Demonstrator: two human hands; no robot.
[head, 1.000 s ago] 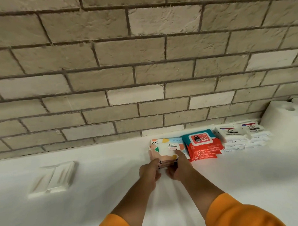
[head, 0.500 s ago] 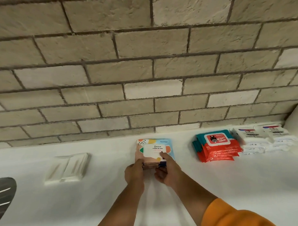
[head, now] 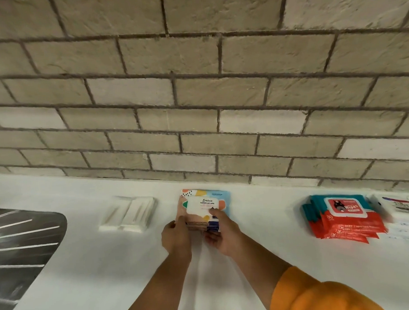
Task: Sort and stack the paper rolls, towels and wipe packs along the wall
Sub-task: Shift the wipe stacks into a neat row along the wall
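Observation:
A small stack of colourful pastel wipe packs (head: 205, 201) rests on the white counter close to the brick wall. My left hand (head: 176, 237) grips the stack's near left corner. My right hand (head: 221, 233) holds the near right side, thumb on the top pack's white lid. Off to the right lies a stack of red and teal wipe packs (head: 342, 217). White wipe packs (head: 400, 208) sit at the right frame edge, partly cut off.
A flat white pack of paper towels or tissues (head: 129, 214) lies on the counter left of the pastel stack. A dark sink with ridges (head: 21, 251) fills the left edge. The brick wall (head: 197, 108) runs along the back of the white counter (head: 318, 266).
Both hands have slid the pastel wipe stack leftward along the wall, opening a wide gap from the red packs. The view has swung left, bringing the sink in and losing the paper roll.

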